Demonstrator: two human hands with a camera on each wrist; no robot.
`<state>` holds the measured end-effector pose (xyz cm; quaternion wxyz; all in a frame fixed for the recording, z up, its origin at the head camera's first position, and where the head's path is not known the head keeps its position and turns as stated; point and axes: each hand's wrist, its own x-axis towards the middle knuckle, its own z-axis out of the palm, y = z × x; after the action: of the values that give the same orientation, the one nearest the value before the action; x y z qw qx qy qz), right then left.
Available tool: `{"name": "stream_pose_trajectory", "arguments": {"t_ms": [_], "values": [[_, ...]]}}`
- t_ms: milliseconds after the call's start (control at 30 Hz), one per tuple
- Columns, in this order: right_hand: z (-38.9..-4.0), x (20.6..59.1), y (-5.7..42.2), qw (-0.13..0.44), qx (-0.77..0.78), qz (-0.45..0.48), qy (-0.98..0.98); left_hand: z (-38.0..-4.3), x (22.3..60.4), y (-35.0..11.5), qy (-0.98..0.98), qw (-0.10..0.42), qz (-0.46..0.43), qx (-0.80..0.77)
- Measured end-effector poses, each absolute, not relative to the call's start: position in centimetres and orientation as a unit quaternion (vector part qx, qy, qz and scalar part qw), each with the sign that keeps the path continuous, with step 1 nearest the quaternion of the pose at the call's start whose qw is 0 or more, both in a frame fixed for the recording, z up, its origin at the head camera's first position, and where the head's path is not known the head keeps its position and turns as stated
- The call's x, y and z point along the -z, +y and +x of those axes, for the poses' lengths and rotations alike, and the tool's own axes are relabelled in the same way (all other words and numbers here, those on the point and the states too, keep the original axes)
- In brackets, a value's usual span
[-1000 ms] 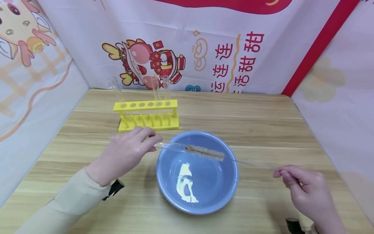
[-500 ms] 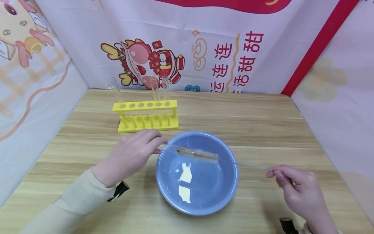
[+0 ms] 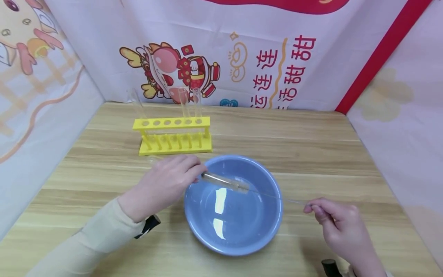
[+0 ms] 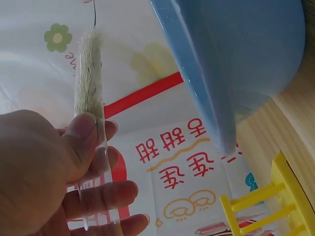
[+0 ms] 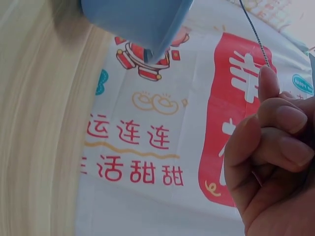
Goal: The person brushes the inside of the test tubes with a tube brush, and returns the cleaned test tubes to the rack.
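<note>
Over the blue basin (image 3: 235, 246), the left hand (image 3: 169, 181) grips a clear glass test tube (image 4: 101, 162), thumb on one side and fingers on the other. A bristled test tube brush (image 4: 89, 73) sits mostly inside the tube, with a little of its pale bristle showing past the mouth. To the right of the basin, the right hand (image 3: 340, 223) pinches the brush's thin twisted wire handle (image 5: 256, 34) between thumb and forefinger, its other fingers curled. The tube and wire slope slightly down toward the right in the head view.
Behind the basin stands a yellow test tube rack (image 3: 174, 148) with three clear tubes (image 3: 197, 102) in it, the leftmost one leaning. A wooden table (image 3: 294, 154) lies beneath everything. Printed cloth (image 3: 225, 69) hangs at the back and on both sides.
The right hand has moved left, sliding the brush deeper into the test tube. Meanwhile the left hand has shifted right with the tube, further over the basin's rim.
</note>
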<state>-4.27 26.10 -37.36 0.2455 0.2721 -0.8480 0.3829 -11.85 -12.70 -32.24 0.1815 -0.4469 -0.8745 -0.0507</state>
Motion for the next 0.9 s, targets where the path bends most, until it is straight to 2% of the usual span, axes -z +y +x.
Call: {"name": "stream_pose_trajectory", "arguments": {"t_ms": [367, 500, 667, 900], "values": [[-4.0, 37.6, 24.5, 0.254, -0.377, 0.299, -0.839, -11.0, 31.8, -11.4, -0.861, 0.195, -0.468, 0.021], [-4.0, 37.6, 23.3, 0.256, -0.381, 0.326, -0.826, -10.4, 31.9, -10.2, -0.843, 0.215, -0.493, 0.005], [-4.3, 37.8, 21.7, 0.297, -0.372, 0.355, -0.805, -9.7, 31.9, -8.6, -0.823, 0.250, -0.510, -0.019], [-4.4, 37.4, 20.2, 0.348, -0.312, 0.364, -0.806, -9.1, 31.7, -7.7, -0.817, 0.253, -0.518, -0.009]]}}
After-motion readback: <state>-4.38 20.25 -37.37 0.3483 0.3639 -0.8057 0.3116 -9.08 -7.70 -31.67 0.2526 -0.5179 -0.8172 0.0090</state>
